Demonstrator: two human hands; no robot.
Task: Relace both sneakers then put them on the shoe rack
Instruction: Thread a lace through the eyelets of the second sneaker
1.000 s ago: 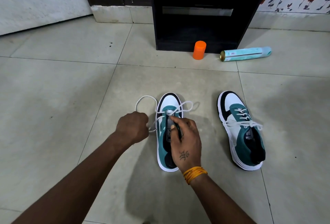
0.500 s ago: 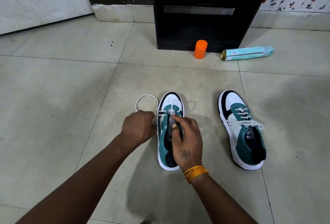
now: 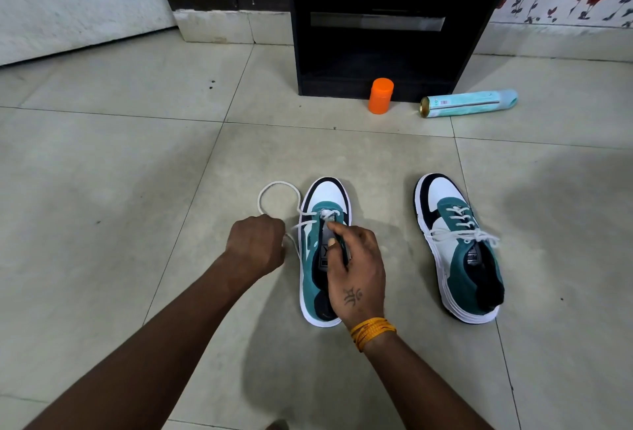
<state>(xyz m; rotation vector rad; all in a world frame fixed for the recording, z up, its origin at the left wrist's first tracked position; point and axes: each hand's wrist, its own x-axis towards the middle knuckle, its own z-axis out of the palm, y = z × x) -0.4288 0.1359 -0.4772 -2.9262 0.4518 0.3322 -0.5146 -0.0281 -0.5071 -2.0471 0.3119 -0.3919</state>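
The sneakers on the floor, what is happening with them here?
A person is lacing the left sneaker on the tiled floor. The left hand grips the white lace, which loops out beside the toe, while the right hand pinches the lace at the eyelets. The right sneaker sits apart, already laced. Both are in front of the black shoe rack, not yet on it.

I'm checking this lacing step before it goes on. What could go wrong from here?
1. The left hand grips the white lace, whose slack loops on the floor; a hard pull might tighten unevenly or drag the left sneaker.
2. The right hand pinches at the eyelets and covers the tongue, so a skipped eyelet could go unseen.
3. The orange cap and spray can lie before the shoe rack and may get knocked.
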